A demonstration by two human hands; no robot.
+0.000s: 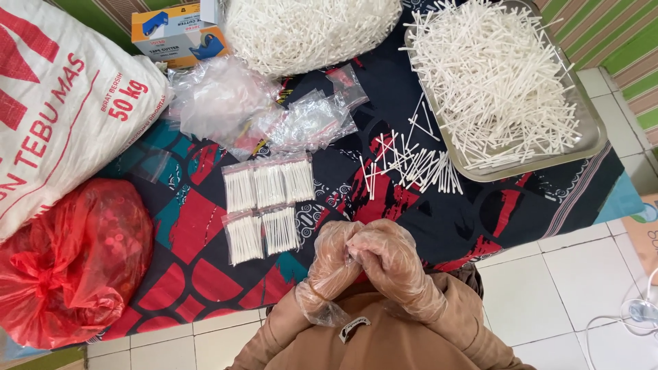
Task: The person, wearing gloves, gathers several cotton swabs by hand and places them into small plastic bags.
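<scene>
While both gloved hands press together low in the view, the left hand [334, 264] and right hand [392, 266] have their fingers curled into each other; whether they hold anything cannot be told. Just beyond lie five filled packets [267, 205] of cotton swabs in two rows, then a loose heap of swabs [411, 168]. Farthest, one metal tray [595, 133] of swabs overhangs the patterned cloth [480, 219], with bare tile at its right.
</scene>
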